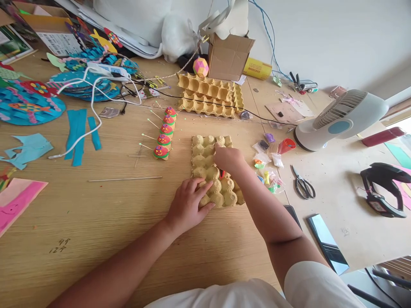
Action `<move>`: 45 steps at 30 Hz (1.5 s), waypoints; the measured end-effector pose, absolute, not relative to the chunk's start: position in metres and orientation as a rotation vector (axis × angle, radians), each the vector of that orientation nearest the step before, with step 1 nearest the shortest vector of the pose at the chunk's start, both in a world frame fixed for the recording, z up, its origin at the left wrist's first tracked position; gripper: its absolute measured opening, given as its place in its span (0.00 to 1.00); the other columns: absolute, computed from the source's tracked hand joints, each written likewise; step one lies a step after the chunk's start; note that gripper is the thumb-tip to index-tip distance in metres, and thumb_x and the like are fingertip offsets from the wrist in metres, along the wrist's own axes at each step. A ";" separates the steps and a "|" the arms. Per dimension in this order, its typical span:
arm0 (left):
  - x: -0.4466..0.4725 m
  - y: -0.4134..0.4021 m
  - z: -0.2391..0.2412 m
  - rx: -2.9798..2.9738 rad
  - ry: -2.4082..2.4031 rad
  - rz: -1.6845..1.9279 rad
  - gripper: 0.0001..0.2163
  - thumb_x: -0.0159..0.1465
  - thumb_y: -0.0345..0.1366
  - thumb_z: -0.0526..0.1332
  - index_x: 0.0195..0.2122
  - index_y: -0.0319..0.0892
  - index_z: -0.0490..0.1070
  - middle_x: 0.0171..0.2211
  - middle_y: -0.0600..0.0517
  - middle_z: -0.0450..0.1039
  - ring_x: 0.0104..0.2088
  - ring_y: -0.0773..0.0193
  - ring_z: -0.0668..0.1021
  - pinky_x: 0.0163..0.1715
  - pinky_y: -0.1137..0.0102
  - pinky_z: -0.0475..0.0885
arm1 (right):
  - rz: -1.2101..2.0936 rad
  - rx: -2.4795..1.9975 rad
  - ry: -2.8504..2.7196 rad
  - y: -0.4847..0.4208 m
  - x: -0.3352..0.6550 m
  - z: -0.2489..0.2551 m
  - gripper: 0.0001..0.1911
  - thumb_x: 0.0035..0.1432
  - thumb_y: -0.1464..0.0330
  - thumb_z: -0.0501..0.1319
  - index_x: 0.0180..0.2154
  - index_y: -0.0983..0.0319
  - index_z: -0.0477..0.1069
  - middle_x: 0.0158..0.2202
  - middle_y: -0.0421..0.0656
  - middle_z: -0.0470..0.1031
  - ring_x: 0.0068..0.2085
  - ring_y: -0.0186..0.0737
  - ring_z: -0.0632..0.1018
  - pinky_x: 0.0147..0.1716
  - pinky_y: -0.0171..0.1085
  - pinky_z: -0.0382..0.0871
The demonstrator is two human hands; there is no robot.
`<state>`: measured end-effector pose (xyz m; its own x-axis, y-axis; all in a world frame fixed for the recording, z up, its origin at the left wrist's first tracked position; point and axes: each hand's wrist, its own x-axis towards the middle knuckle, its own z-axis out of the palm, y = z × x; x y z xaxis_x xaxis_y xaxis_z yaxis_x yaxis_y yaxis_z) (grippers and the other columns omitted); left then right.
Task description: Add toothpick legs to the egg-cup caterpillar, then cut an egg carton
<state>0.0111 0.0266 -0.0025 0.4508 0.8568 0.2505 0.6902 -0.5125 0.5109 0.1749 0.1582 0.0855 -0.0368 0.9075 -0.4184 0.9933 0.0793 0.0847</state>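
1. The egg tray (pixel 212 172) is lying on the counter (pixel 128 239).
2. The left hand (pixel 190 201) is spreading over its edge; slipping might be moving it.
3. The right hand (pixel 229 159) is gripping a red thing (pixel 221 173); pushing hard might be tearing it.

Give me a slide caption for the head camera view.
Left hand rests on an egg carton, right hand over it, with a row of red-and-green domes nearby.

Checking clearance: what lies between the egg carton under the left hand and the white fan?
In the head view, small plastic bags and a red container lie between the egg carton and the fan.
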 end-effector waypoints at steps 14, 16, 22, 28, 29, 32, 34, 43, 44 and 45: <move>0.011 0.026 -0.004 2.359 1.328 0.737 0.26 0.64 0.47 0.64 0.63 0.49 0.67 0.57 0.43 0.65 0.56 0.47 0.69 0.55 0.50 0.70 | -0.348 1.880 2.020 0.155 0.177 0.084 0.34 0.65 0.72 0.50 0.71 0.68 0.50 0.51 0.59 0.80 0.50 0.52 0.81 0.44 0.44 0.74; 0.011 0.026 -0.004 2.367 1.318 0.731 0.26 0.64 0.47 0.64 0.62 0.48 0.67 0.57 0.43 0.65 0.55 0.47 0.69 0.55 0.50 0.70 | -0.358 1.882 2.015 0.156 0.177 0.084 0.34 0.65 0.72 0.50 0.71 0.67 0.49 0.50 0.59 0.80 0.50 0.52 0.82 0.44 0.44 0.74; 0.012 0.027 -0.005 2.381 1.335 0.726 0.26 0.65 0.47 0.64 0.63 0.48 0.67 0.57 0.43 0.65 0.55 0.47 0.69 0.55 0.49 0.70 | -0.392 1.880 2.018 0.161 0.177 0.086 0.35 0.65 0.72 0.50 0.72 0.68 0.48 0.53 0.60 0.78 0.53 0.54 0.80 0.45 0.45 0.74; 0.012 0.027 -0.005 2.379 1.325 0.710 0.26 0.64 0.47 0.64 0.63 0.48 0.67 0.56 0.43 0.66 0.55 0.47 0.69 0.55 0.49 0.70 | -0.424 1.881 2.016 0.154 0.175 0.088 0.35 0.65 0.70 0.52 0.71 0.65 0.50 0.51 0.58 0.79 0.51 0.55 0.81 0.45 0.46 0.73; 0.012 0.027 -0.004 2.378 1.327 0.711 0.26 0.64 0.47 0.64 0.63 0.48 0.67 0.56 0.43 0.65 0.55 0.47 0.69 0.55 0.49 0.70 | -0.436 1.886 2.021 0.155 0.174 0.088 0.35 0.64 0.70 0.52 0.71 0.65 0.50 0.52 0.58 0.79 0.51 0.55 0.80 0.45 0.46 0.73; 0.011 0.027 -0.004 2.376 1.334 0.721 0.27 0.64 0.47 0.65 0.63 0.48 0.67 0.57 0.43 0.65 0.55 0.47 0.69 0.55 0.49 0.70 | -0.495 1.911 2.055 0.157 0.178 0.089 0.34 0.63 0.69 0.54 0.70 0.66 0.54 0.52 0.60 0.78 0.52 0.57 0.79 0.46 0.47 0.72; 0.011 0.027 -0.005 2.374 1.325 0.733 0.27 0.64 0.47 0.65 0.63 0.49 0.67 0.57 0.43 0.65 0.55 0.47 0.69 0.55 0.49 0.70 | -0.548 1.945 2.096 0.156 0.188 0.093 0.33 0.63 0.67 0.54 0.68 0.64 0.57 0.51 0.58 0.79 0.50 0.56 0.80 0.45 0.47 0.72; 0.012 0.027 -0.004 2.356 1.312 0.744 0.26 0.63 0.45 0.66 0.63 0.49 0.67 0.57 0.44 0.66 0.55 0.47 0.70 0.55 0.49 0.70 | -0.747 2.286 2.422 0.178 0.248 0.113 0.21 0.66 0.63 0.43 0.54 0.58 0.66 0.41 0.43 0.78 0.38 0.39 0.77 0.37 0.37 0.70; 0.012 0.027 -0.004 2.357 1.313 0.742 0.26 0.64 0.45 0.65 0.63 0.49 0.67 0.57 0.44 0.66 0.55 0.47 0.70 0.55 0.49 0.70 | -0.778 2.305 2.434 0.187 0.248 0.110 0.20 0.66 0.64 0.43 0.53 0.59 0.66 0.39 0.42 0.77 0.35 0.38 0.76 0.35 0.35 0.70; 0.012 0.027 -0.004 2.358 1.314 0.739 0.26 0.64 0.45 0.65 0.62 0.48 0.68 0.56 0.44 0.66 0.55 0.47 0.69 0.55 0.49 0.70 | -0.802 2.313 2.442 0.197 0.246 0.107 0.19 0.65 0.65 0.44 0.52 0.58 0.66 0.37 0.42 0.77 0.33 0.37 0.76 0.32 0.34 0.70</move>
